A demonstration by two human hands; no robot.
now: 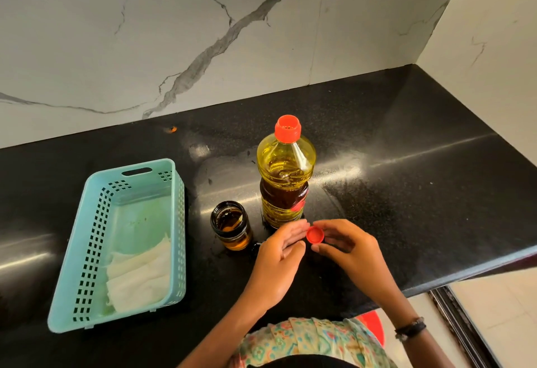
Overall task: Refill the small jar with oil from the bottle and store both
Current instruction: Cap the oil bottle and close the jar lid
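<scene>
A tall plastic oil bottle with a red top stands upright on the black counter, holding yellow oil. Just left of it stands the small dark glass jar, lidless, with amber oil in its lower part. In front of the bottle my right hand pinches a small red cap between thumb and fingers, its hollow side facing me. My left hand is beside the cap with its fingers straight, fingertips close to or touching it, and holds nothing. No lid for the jar is in view.
A teal plastic basket lies at the left with folded white cloth in its near end. Marble walls close the back and right. The counter's front edge runs diagonally at lower right, with floor and a red object below.
</scene>
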